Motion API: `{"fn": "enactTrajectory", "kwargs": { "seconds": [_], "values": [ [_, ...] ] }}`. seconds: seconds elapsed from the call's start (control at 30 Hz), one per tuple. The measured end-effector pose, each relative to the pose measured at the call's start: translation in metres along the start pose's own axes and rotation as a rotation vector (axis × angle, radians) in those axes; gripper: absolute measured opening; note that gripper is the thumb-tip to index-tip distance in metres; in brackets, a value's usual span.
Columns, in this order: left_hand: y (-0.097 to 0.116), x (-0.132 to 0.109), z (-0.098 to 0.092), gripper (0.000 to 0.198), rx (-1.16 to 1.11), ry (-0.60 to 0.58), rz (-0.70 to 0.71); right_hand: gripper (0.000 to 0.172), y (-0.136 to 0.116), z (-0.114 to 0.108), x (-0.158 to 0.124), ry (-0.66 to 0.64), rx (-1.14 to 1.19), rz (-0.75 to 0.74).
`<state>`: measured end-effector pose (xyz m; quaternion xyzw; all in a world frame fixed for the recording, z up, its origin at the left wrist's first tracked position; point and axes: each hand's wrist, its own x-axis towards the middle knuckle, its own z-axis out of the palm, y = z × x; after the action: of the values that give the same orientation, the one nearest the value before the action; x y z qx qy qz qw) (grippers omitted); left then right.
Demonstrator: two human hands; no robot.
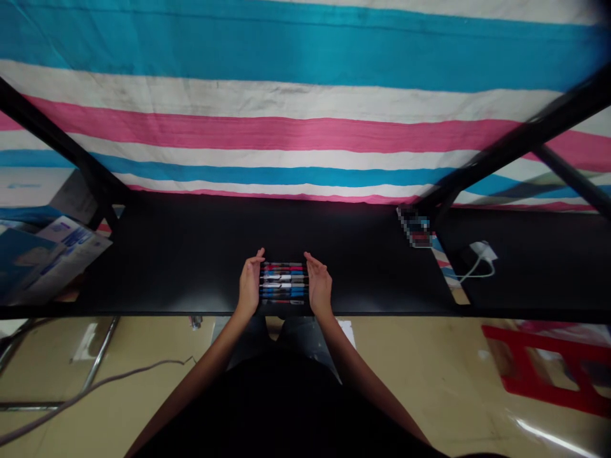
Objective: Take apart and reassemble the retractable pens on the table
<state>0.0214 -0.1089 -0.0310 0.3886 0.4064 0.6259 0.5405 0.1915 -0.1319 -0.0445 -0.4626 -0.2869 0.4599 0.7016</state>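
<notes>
A row of several pens [284, 283] in red, blue, black and grey lies side by side on the black table [191, 254] near its front edge. My left hand [249, 283] stands on its edge against the pens' left ends, fingers straight and together. On the other side, my right hand [319, 284] presses flat against their right ends in the same way. Both palms face each other with the pens squeezed between them. Neither hand wraps round a pen.
A striped pink, blue and white cloth [305, 114] hangs behind the table. Boxes [42, 254] sit at the left. A white charger with cable [482, 254] lies on the table to the right. A red stool [548, 369] stands on the floor at right, a grey cable [95, 381] at left.
</notes>
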Motion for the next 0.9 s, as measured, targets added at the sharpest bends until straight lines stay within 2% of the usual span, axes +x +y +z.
{"fn": "enactTrajectory", "kwargs": {
  "seconds": [0.17,0.4,0.53,0.6,0.63,0.7,0.77,0.8,0.87,0.9],
  "values": [
    [0.003,-0.001,0.002,0.042,-0.021,0.014,0.025,0.043,0.000,0.002,-0.002,0.032,-0.003,-0.049],
    [0.005,-0.004,0.006,0.037,0.047,0.101,0.111,0.041,-0.003,0.004,-0.006,0.140,-0.205,-0.180],
    [0.015,-0.005,0.007,0.034,0.221,0.138,0.165,0.041,-0.004,0.006,-0.007,0.150,-0.315,-0.217],
    [0.027,-0.015,0.003,0.033,0.407,0.127,0.274,0.041,-0.004,0.007,-0.007,0.144,-0.346,-0.219],
    [0.034,-0.024,0.000,0.032,0.542,0.074,0.371,0.041,-0.005,0.007,-0.007,0.141,-0.360,-0.217],
    [0.043,-0.048,-0.008,0.032,0.835,-0.158,0.593,0.041,-0.005,0.008,-0.007,0.131,-0.385,-0.213],
    [0.045,-0.073,-0.015,0.029,1.010,-0.358,0.839,0.040,-0.006,0.008,-0.008,0.124,-0.396,-0.217],
    [0.043,-0.084,-0.018,0.025,1.085,-0.382,0.912,0.040,-0.007,0.008,-0.008,0.121,-0.401,-0.222],
    [0.036,-0.096,-0.022,0.022,1.238,-0.411,0.901,0.040,-0.007,0.008,-0.010,0.119,-0.417,-0.230],
    [0.032,-0.096,-0.022,0.018,1.311,-0.416,0.842,0.040,-0.007,0.008,-0.010,0.119,-0.427,-0.230]
  ]
}}
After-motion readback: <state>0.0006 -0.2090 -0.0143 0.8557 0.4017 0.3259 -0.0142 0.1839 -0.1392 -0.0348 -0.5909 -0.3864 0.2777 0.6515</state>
